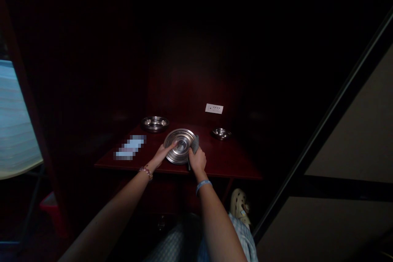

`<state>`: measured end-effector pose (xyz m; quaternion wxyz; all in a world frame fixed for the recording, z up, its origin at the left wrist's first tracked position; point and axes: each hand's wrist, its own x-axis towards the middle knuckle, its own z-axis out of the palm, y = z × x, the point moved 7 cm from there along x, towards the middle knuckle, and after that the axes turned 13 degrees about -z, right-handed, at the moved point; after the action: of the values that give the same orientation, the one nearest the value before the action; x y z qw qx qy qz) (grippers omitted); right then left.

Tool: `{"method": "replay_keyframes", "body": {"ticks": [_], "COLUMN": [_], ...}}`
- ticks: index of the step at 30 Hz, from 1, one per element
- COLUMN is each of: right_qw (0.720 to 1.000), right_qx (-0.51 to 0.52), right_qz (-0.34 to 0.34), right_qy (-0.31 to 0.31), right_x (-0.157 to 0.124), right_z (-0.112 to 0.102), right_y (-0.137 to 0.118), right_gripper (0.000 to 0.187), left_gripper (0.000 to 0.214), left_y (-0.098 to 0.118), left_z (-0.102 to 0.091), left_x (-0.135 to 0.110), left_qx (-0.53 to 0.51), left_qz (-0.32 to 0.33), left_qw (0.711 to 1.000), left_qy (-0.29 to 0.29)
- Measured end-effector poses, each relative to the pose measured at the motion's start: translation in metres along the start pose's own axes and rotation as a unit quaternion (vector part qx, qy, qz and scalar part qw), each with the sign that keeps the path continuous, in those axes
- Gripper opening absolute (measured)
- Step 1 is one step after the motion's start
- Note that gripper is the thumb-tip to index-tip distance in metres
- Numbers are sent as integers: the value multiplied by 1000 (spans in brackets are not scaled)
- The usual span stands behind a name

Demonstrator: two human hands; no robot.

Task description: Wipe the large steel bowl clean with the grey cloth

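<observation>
Tilted up over the front part of the dark red table is a round, shiny steel bowl [183, 153] with ringed steps and a mark at its centre. My left hand [160, 155] grips it by the left edge, thumb laid across the face. At the opposite edge, my right hand [198, 160] is closed around a grey cloth [195, 143], which presses against the rim. Farther back on the left stands a larger steel bowl [155, 124]. A smaller steel bowl [221, 133] sits at the right.
The dark red tabletop [227, 163] fits between dark walls. A blurred pale rectangle [130, 147] lies on its left side. A white socket plate [214, 109] is on the back wall. Below are a cream clog [239, 204] and, at left, a red bin [53, 211].
</observation>
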<state>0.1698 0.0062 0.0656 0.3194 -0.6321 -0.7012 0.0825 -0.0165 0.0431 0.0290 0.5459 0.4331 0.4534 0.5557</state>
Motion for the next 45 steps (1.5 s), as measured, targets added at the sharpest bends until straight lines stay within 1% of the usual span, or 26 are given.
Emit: {"method": "replay_keyframes", "body": {"ticks": [7, 15, 22, 30, 36, 45], "right_qw": [1000, 1000, 1000, 999, 999, 999], "right_qx": [3, 3, 3, 10, 6, 12], "right_qz": [3, 17, 9, 11, 8, 6], "right_qy": [-5, -17, -16, -34, -33, -32], "right_x": [1, 1, 2, 3, 3, 4], "right_z": [2, 4, 6, 13, 12, 13], "right_y": [1, 5, 7, 15, 14, 15], "right_gripper": [40, 41, 42, 42, 43, 43], "left_gripper": [66, 68, 65, 62, 61, 63], "left_y": [-3, -2, 2, 3, 3, 6], "left_z": [-2, 3, 7, 10, 10, 11], "left_x": [2, -1, -4, -7, -5, -9], "left_qx": [4, 20, 26, 41, 53, 51], "left_qz": [-6, 0, 19, 32, 40, 38], "left_qw": [1000, 1000, 999, 999, 998, 998], "left_qy": [2, -6, -3, -5, -6, -1]}}
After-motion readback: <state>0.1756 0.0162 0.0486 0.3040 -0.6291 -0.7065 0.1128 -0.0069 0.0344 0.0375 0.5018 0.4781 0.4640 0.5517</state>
